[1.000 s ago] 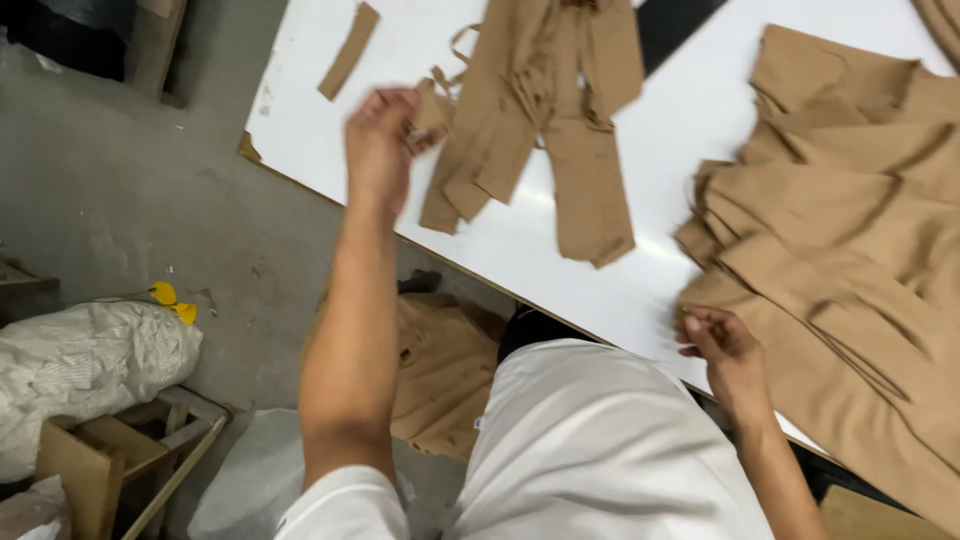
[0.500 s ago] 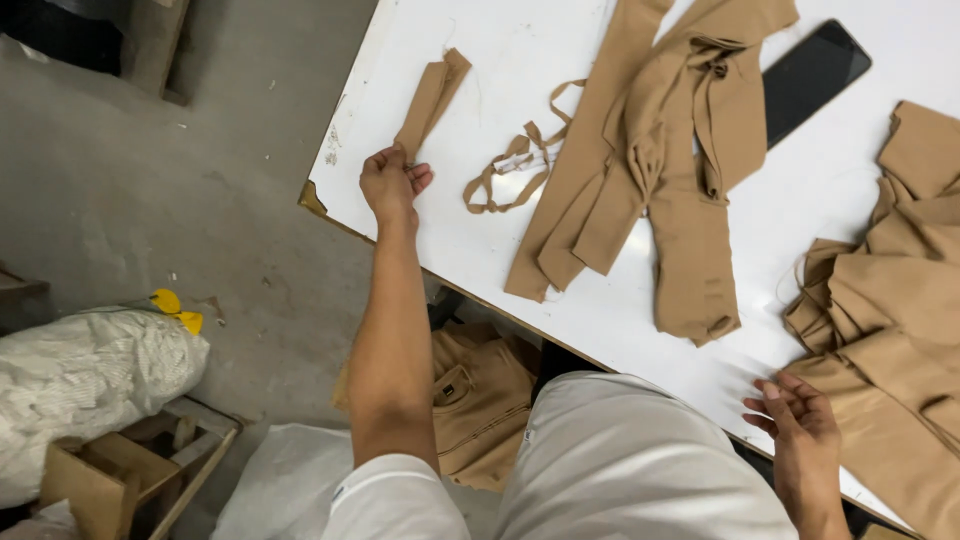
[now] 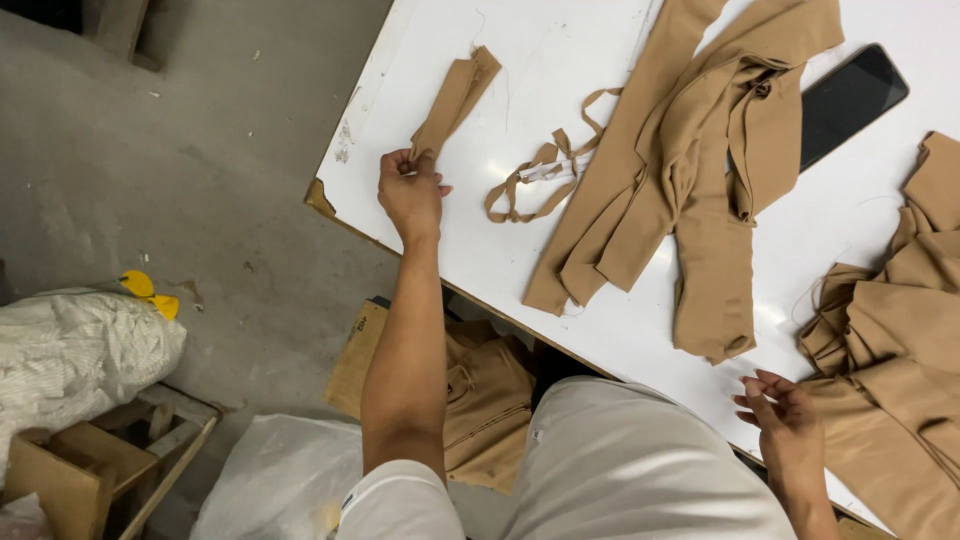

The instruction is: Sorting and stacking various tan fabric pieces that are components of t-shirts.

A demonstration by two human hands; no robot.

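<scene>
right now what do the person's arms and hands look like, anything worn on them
Both arms are bare from the short white sleeves down. The left hand and right hand wear no gloves, and no rings, watch or bands are visible. The white top matches the sleeves.

A flat black rectangular phone with a dark, blank screen (image 3: 852,103) lies tilted on the white table's far right part, its lower corner tucked against the tan cloth beside it. On the floor at the left sit a bulging white woven sack (image 3: 85,352), a brown cardboard box (image 3: 60,470) below it, and a clear plastic bag (image 3: 270,490) beside the person's leg.
</scene>
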